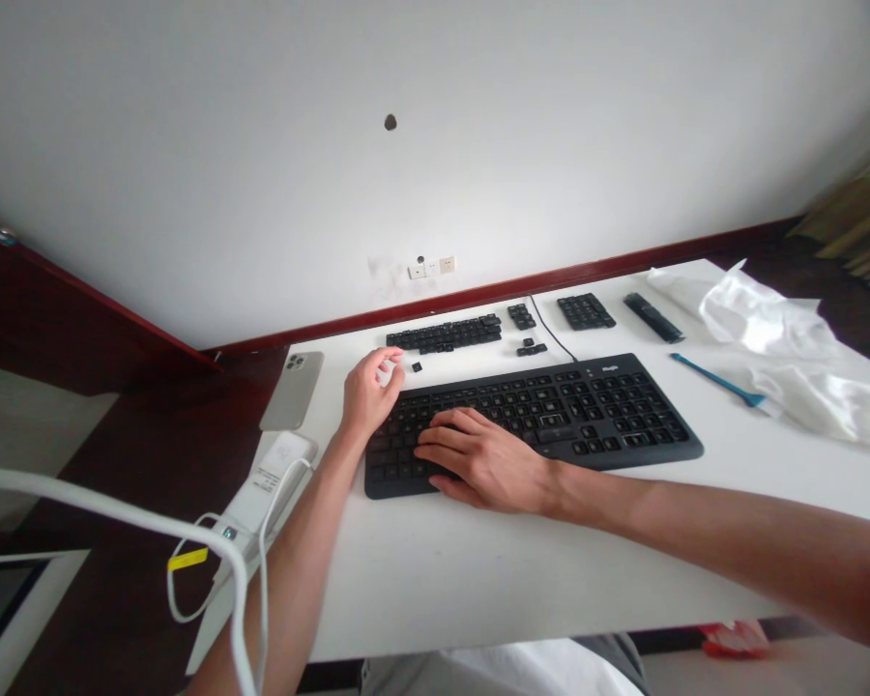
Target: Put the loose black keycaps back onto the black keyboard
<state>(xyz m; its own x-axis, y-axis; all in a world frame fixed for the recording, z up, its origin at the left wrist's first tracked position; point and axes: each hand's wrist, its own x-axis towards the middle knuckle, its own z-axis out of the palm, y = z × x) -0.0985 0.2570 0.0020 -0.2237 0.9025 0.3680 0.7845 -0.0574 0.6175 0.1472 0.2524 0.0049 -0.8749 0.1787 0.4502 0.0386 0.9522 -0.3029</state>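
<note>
A black keyboard lies at a slight slant on the white desk. My right hand rests palm down across its left half, fingers stretched over the keys. Beyond the keyboard's upper left corner is my left hand, its fingers curved and the thumb a little apart, with nothing visible between them. A single loose black keycap lies just right of those fingertips. Behind it sits a long block of black keycaps. Smaller groups of keycaps and a number-pad block of keycaps lie farther right. Keys under my right hand are hidden.
At the desk's left edge are a phone and a white power strip with a white cable. To the right lie a dark oblong object, a blue thin tool and crumpled white wrapping. A wall stands behind.
</note>
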